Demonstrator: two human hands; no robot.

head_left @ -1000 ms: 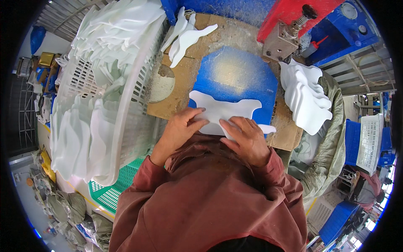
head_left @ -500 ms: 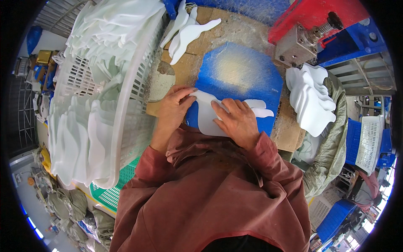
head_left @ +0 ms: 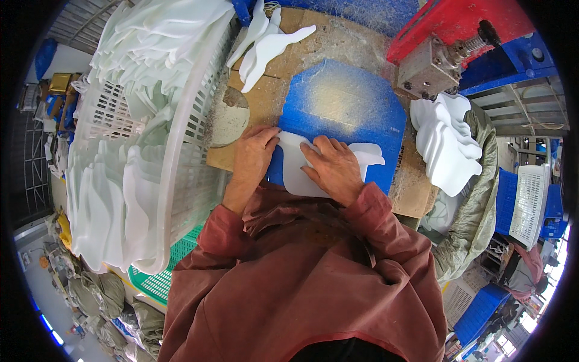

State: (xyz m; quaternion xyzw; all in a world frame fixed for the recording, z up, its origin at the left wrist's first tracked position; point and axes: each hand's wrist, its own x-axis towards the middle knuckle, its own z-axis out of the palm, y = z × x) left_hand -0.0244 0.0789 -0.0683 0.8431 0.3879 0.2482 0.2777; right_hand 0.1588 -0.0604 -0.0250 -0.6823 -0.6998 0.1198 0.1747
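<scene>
Two hands [head_left: 253, 155] [head_left: 335, 170] touch at least one white piece [head_left: 295, 171].

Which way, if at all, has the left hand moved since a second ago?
Yes: the left hand has moved left and forward, judged against the round hole in the brown cardboard.

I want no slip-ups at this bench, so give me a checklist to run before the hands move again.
1. Left hand at the left end of the white piece: ok.
2. Right hand across the piece's middle: ok.
3. Both hands apart from the metal block on the red machine: ok.
4. Blue board free of dust: not ok, pale powder covers its far part.
5. Underside of the white piece sound: cannot tell, hidden.
</scene>
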